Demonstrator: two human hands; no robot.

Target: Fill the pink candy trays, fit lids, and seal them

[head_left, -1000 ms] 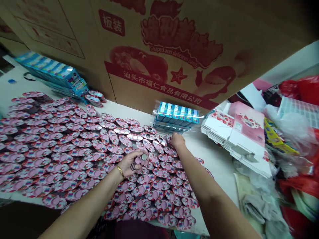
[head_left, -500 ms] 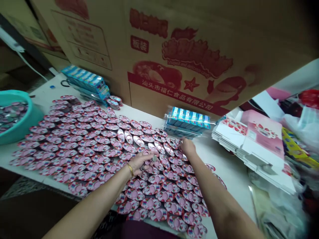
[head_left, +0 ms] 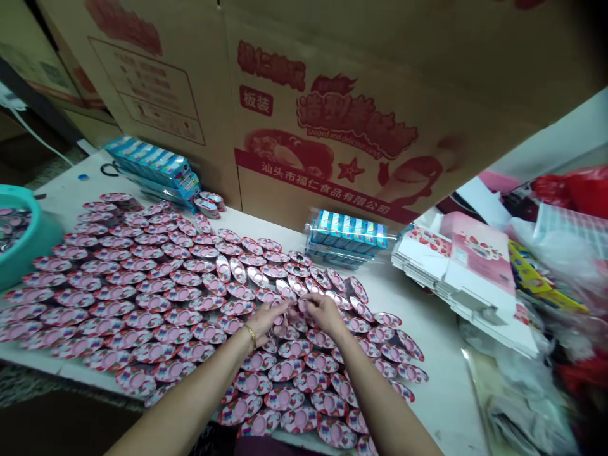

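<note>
Over the middle of the table, my left hand is closed around several small round pink-and-silver discs. Close beside it, my right hand pinches one similar round piece between thumb and fingers. Below and around both hands lie many oval pink-and-red printed pieces, set in dense rows. Most have a round pink disc at the centre. A few ovals beyond my hands, such as a dark-holed oval piece, show an open round hole instead.
A turquoise basin of loose discs stands at the left. Blue boxes in clear wrap and a second wrapped blue set sit before a large cardboard carton. At right lie stacked white-and-pink folded boxes and plastic bags.
My right hand has come back from the far ovals near the wrapped blue set to beside my left hand, now with a round piece in its fingers. The view has shifted slightly.
</note>
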